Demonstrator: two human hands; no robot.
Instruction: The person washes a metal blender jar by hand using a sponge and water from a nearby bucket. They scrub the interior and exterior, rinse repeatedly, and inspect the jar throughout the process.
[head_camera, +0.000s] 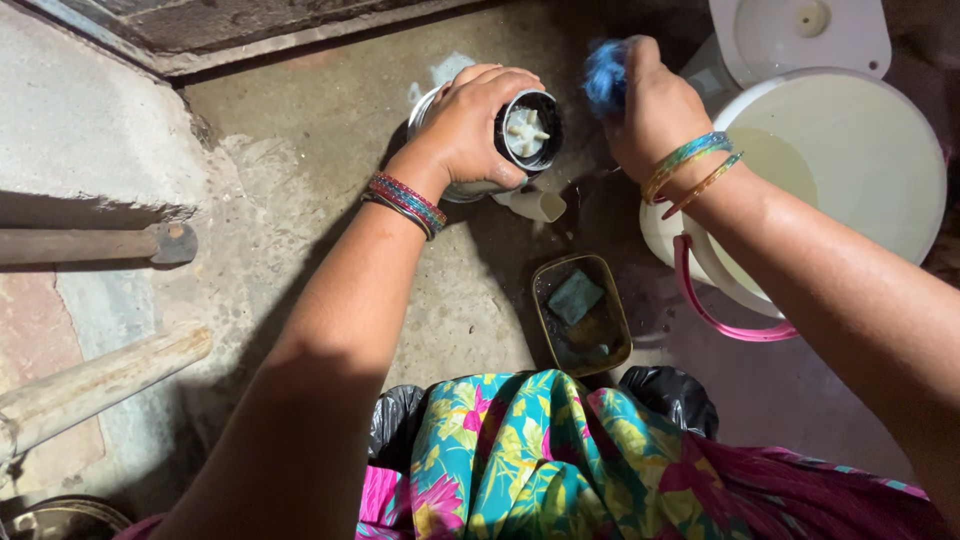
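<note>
My left hand (472, 118) grips a steel mixer jar (528, 130) turned on its side, its underside with a white coupling facing me. My right hand (652, 105) is closed around a blue scrubber (604, 76), held just right of the jar and apart from it. Both wrists wear coloured bangles. Below the jar lies a small white cap-like piece (538, 205) on the wet concrete floor.
A white bucket (900, 170) of cloudy water with a pink handle stands at right, a white lid (800, 35) behind it. A rectangular soap dish (582, 314) with a green pad lies near my knees. Two wooden handles (100, 243) jut in from the left.
</note>
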